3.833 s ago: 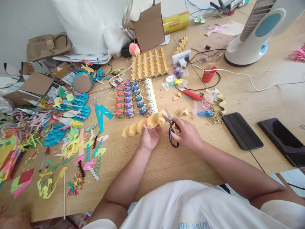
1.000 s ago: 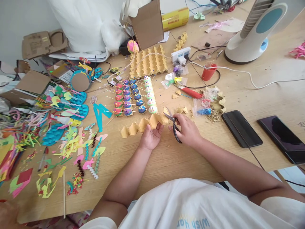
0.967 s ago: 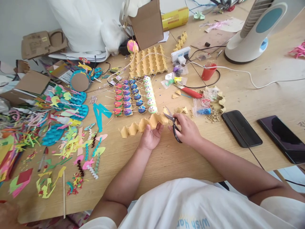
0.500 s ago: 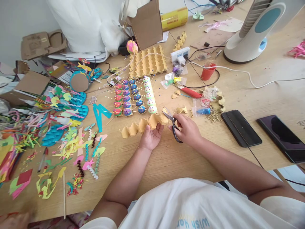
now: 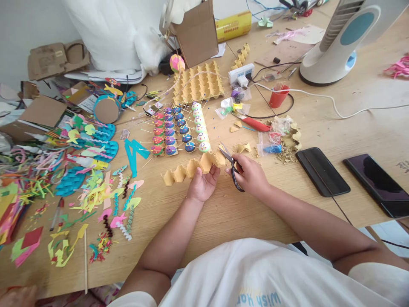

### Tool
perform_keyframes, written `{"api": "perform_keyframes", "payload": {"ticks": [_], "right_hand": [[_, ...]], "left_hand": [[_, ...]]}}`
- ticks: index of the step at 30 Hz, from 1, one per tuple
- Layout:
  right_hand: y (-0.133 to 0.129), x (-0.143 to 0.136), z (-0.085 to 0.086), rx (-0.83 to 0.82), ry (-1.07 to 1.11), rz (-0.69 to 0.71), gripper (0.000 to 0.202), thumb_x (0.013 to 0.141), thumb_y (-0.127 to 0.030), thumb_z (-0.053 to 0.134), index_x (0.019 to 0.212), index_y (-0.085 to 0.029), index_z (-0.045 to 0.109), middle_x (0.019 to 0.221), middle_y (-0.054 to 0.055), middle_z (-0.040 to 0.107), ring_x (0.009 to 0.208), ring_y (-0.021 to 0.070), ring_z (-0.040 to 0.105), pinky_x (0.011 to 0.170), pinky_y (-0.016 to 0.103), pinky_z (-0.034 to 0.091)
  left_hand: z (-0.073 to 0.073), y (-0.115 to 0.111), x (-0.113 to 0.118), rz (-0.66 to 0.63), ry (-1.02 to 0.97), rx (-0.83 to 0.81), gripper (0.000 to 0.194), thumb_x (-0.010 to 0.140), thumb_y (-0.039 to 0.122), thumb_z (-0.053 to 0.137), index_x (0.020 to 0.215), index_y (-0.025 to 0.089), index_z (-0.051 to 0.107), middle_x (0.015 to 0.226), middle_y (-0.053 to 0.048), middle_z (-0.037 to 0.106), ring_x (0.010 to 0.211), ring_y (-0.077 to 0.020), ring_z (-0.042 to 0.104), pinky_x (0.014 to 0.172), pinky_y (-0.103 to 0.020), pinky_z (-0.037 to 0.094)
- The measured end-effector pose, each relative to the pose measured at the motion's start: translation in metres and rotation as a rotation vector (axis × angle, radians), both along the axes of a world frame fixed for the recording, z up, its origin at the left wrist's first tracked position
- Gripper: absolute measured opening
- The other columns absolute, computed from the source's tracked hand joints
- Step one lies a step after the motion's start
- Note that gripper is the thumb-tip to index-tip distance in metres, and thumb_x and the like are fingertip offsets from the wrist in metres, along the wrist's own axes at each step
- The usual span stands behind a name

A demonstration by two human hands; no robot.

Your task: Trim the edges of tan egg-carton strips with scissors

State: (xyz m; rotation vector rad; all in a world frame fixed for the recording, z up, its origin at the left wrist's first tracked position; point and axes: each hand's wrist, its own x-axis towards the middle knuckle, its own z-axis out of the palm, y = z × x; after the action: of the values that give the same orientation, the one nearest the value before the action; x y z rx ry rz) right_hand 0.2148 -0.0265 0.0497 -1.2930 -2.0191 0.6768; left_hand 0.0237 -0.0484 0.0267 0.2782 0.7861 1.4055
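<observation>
My left hand [image 5: 203, 184] grips a strip of yellow egg carton [image 5: 186, 169] from below, thumb on its near side, and holds it above the table. In my right hand [image 5: 251, 172] is a pair of dark-handled scissors [image 5: 235, 174]. Their blades meet the strip's right end; whether they bite into the cardboard is hard to see. Just beyond the strip stand rows of painted egg-carton cups with pins stuck in them: a red row [image 5: 157, 140], a purple row [image 5: 170, 138], a blue row [image 5: 186, 137] and a white row [image 5: 200, 128].
Cardboard scraps [image 5: 243, 147] lie right of the scissors, near clay packets [image 5: 271, 147]. Two phones [image 5: 322, 171] rest at the right. Paper cut-outs cover the left side. Behind are an uncut egg tray [image 5: 204, 81], a red cup [image 5: 279, 95] and a fan [image 5: 338, 47]. Another person's hand [image 5: 19, 295] shows bottom left.
Almost nothing differs. My hands, the strip and the scissors keep nearly the same place, and the other person's hand at the bottom left has shifted slightly.
</observation>
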Motion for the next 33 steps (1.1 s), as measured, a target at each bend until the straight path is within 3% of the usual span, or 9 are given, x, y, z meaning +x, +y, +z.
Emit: {"api": "perform_keyframes", "payload": {"ticks": [33], "right_hand": [[-0.0031,-0.0028,0.002,-0.062,-0.033,-0.017,0.037,0.1,-0.053,0.048,0.114,-0.021,0.061,0.072,0.003,0.066,0.065,0.0202,0.059,0.061,0.027,0.035]], "left_hand": [[0.0001,-0.0012,0.0023,-0.042,-0.025,0.023,0.044,0.083,0.05,0.079,0.119,0.025,0.071,0.119,-0.005,0.077,0.121,-0.0181,0.069,0.104,-0.028,0.056]]}}
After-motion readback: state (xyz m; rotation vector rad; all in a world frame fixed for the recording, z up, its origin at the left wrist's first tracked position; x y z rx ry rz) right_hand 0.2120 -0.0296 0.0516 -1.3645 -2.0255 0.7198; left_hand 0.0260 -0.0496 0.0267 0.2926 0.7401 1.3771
